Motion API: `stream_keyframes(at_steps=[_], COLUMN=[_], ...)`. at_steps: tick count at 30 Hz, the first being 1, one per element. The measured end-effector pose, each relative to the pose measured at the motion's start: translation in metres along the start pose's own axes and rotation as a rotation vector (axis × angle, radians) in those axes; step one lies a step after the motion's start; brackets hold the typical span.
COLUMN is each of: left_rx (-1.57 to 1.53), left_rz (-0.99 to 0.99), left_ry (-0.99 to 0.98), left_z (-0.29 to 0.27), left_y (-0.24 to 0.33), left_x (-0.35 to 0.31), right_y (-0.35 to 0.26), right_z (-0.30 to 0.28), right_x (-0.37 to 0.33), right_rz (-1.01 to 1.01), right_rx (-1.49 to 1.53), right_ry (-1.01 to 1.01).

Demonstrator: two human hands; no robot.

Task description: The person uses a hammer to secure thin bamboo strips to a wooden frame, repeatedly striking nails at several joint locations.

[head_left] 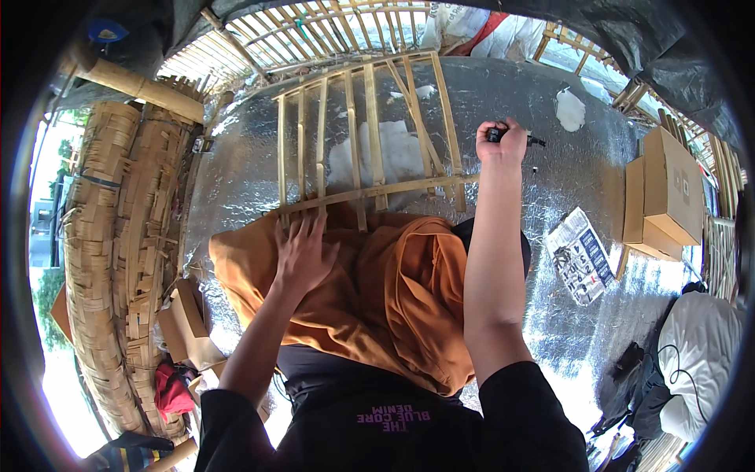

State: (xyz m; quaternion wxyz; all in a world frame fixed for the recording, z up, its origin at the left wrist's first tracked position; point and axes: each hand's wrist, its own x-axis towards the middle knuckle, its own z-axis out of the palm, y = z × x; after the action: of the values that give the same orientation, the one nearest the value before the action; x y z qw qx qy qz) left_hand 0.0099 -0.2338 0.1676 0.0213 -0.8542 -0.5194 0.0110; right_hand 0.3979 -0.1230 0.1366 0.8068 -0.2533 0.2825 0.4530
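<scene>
A flat frame of bamboo slats lies in front of my lap, its near rail resting at the edge of an orange-brown cloth over my legs. My left hand is on the cloth, fingers stretched toward the near rail's left end, holding nothing. One slat near the frame's right side runs at a slant between the others. To the right of the frame, my right hand is closed around a small black tool. A thin dark end sticks out of that fist; its exact kind is unclear.
Silvery foil sheeting covers the floor. A printed sheet lies at right, before cardboard boxes. Rolled woven bamboo mats stand along the left. A white bundle with a black cable sits at lower right. Bamboo fencing runs behind.
</scene>
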Motion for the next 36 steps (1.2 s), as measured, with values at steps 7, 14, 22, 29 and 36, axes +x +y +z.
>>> stream_keyframes(at_steps=[7,14,22,29,36], left_rx=[-0.063,0.11,0.097,-0.011,0.13], left_rz=[0.102,0.171,0.228,0.312,0.079], left_ry=[-0.194,0.162,0.307,0.067,-0.628], left_z=[-0.008,-0.021,-0.047,-0.032,-0.02], left_y=[-0.016,0.019,0.047,0.036,0.031], left_x=[-0.061,-0.095,-0.116,-0.082,0.037], right_y=[0.034,0.032,0.017,0.012,0.043], right_z=[-0.012,-0.016,-0.029,-0.03,-0.034], right_x=[-0.009,-0.049,-0.106,-0.099,-0.099], right_rz=[-0.025,-0.057,-0.113,-0.2,-0.151], right_rx=[-0.138,-0.235,-0.44,-0.571,-0.735], right_ry=[0.04,-0.013,-0.171,-0.122,-0.164])
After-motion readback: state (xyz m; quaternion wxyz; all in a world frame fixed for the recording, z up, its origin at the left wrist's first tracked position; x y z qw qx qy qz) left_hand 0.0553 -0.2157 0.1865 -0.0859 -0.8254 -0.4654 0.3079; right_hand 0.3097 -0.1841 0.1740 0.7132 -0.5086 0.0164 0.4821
